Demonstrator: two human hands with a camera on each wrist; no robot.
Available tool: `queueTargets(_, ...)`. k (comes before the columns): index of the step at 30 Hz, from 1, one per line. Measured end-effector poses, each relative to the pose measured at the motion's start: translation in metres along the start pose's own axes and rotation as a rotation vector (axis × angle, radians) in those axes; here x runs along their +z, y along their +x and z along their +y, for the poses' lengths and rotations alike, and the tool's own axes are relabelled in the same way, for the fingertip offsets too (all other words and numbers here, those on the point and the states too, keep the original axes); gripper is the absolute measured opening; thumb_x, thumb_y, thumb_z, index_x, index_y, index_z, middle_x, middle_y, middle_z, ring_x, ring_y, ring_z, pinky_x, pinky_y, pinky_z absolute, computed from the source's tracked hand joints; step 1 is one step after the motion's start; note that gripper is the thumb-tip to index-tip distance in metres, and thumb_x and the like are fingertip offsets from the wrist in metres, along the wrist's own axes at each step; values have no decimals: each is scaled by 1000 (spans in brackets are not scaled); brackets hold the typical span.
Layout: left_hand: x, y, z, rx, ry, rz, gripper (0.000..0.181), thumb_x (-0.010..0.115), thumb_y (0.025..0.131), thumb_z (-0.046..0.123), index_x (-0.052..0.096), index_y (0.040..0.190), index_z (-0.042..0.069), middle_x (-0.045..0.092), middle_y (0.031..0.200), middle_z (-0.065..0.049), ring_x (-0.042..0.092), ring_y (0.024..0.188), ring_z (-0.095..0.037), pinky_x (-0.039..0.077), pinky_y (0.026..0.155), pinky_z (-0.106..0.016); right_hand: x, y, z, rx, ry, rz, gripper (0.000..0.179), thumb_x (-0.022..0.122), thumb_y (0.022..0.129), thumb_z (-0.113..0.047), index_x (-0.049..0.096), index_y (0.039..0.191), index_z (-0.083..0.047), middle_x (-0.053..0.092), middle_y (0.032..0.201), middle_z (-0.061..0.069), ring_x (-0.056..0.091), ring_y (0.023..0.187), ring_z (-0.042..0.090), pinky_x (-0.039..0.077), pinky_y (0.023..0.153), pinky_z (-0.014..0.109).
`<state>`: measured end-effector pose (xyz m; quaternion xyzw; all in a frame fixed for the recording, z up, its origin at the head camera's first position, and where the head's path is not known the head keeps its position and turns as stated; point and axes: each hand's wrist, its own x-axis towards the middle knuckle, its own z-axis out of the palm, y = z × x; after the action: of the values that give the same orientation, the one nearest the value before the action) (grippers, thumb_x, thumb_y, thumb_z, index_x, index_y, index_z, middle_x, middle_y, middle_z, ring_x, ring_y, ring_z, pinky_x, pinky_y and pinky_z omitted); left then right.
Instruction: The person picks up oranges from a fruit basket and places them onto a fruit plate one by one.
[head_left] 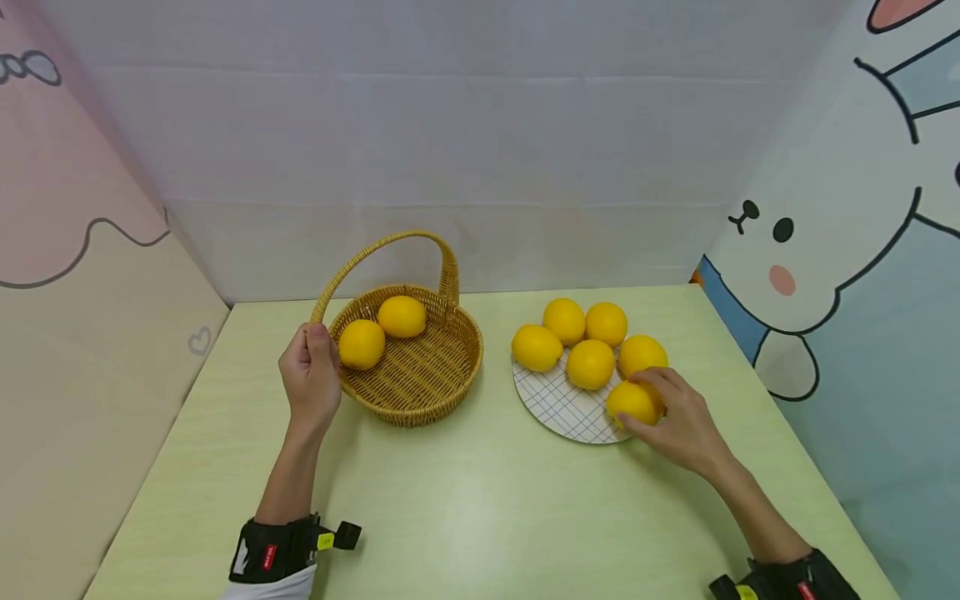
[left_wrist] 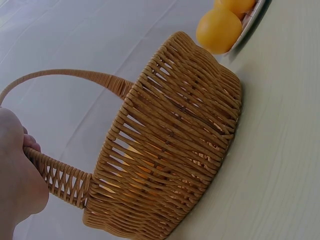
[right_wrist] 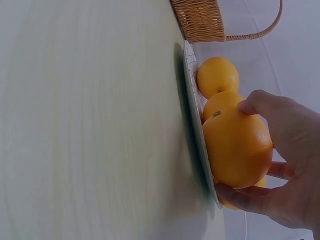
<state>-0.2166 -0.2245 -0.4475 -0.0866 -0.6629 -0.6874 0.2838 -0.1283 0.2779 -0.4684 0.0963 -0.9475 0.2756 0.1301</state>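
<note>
My left hand (head_left: 313, 375) grips the near left side of the handle (head_left: 390, 240) of a round wicker basket (head_left: 420, 408). Two oranges (head_left: 402, 317) lie inside, toward the left and back. On the right, a white plate with a grid pattern (head_left: 558, 408) bears several more oranges (head_left: 590, 364). My right hand (head_left: 682, 425) holds the orange nearest the plate's front right edge, thumb on one side and fingers on the other. In the right wrist view this held orange (right_wrist: 237, 147) covers part of those behind it.
Both containers stand on a pale green table (head_left: 465, 508), the basket left of the plate with a gap between them. A pale wall cloth (head_left: 465, 150) rises behind the table. Cartoon-printed panels (head_left: 847, 350) flank it on both sides.
</note>
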Motion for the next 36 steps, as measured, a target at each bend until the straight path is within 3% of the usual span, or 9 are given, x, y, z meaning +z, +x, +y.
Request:
queueTargets(7, 0, 0, 0, 2, -13, -2, 42, 54, 121, 31, 52, 84, 13, 42, 66, 8, 35, 56, -8, 30, 53, -20, -1, 2, -2, -11, 3, -12, 55, 96, 88, -18, 73, 135, -1, 68, 137, 22, 69, 120, 42, 58, 102, 66)
queueTargets(13, 0, 1, 1, -6, 12, 3, 48, 54, 121, 31, 49, 85, 0, 42, 66, 7, 35, 57, -9, 30, 53, -21, -2, 4, -4, -21, -8, -40, 56, 95, 91, -19, 72, 138, 0, 67, 140, 24, 68, 124, 46, 57, 107, 70)
queueTargets(21, 1, 1, 2, 8, 33, 10, 42, 52, 122, 31, 51, 83, 15, 41, 65, 11, 35, 55, -6, 29, 51, -19, -4, 5, -6, 1, -28, -70, 57, 92, 95, -20, 69, 143, 1, 65, 147, 28, 64, 132, 51, 52, 113, 73)
queueTargets(32, 1, 1, 0, 21, 9, -7, 45, 54, 121, 34, 51, 83, 11, 42, 64, 11, 35, 54, -7, 29, 51, -20, -8, 4, -11, 24, -121, -86, 63, 89, 97, -27, 66, 148, 1, 60, 153, 31, 59, 136, 55, 49, 114, 77)
queueTargets(36, 0, 1, -1, 22, 14, -9, 48, 53, 121, 33, 49, 83, 3, 42, 65, 9, 35, 55, -8, 30, 52, -21, -10, 5, -13, 2, -161, -54, 66, 88, 96, -31, 64, 150, -2, 57, 156, 30, 54, 139, 55, 50, 110, 79)
